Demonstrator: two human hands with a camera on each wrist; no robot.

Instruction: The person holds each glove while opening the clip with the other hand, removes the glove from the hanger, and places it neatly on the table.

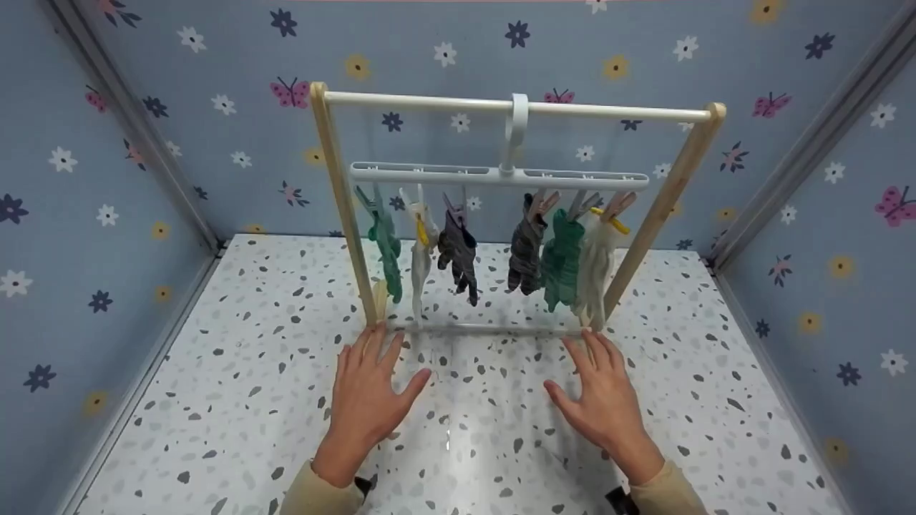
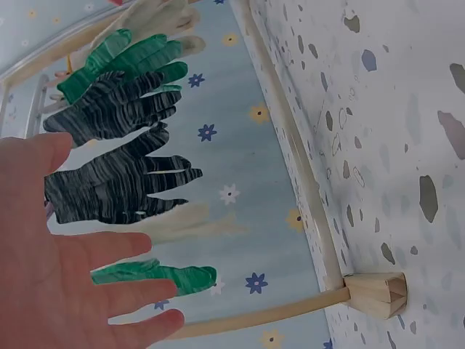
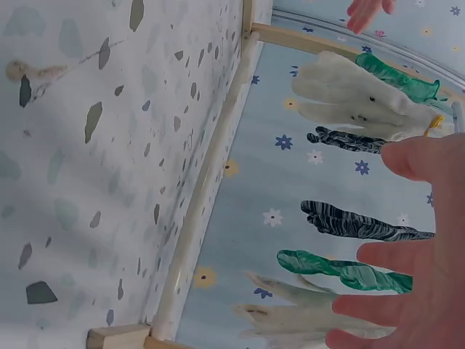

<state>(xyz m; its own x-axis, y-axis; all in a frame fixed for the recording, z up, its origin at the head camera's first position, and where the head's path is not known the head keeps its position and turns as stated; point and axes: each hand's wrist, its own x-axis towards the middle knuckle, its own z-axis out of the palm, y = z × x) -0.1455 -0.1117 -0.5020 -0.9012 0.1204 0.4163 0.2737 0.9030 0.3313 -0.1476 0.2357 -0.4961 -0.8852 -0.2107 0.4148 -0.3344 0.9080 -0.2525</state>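
A small wooden rack (image 1: 422, 102) carries a white clip hanger (image 1: 429, 174) hooked over its top rail. Clothespins hold several gloves on it: a green glove (image 1: 388, 250), a white glove (image 1: 422, 265) and a dark streaked glove (image 1: 460, 250) on the left, then a dark streaked glove (image 1: 527, 254), a green glove (image 1: 564, 261) and a white glove (image 1: 595, 265) on the right. My left hand (image 1: 368, 393) lies palm down, fingers spread, before the rack's left foot. Likewise spread, my right hand (image 1: 605, 400) is before the right foot. Neither holds anything; fingertip contact with the rack cannot be told.
The rack stands on a speckled white tabletop (image 1: 472, 422). Flower-patterned panels (image 1: 444, 43) enclose it at the back and both sides, with grey metal strips at the corners. A thin bottom rail (image 1: 486, 330) joins the rack's feet.
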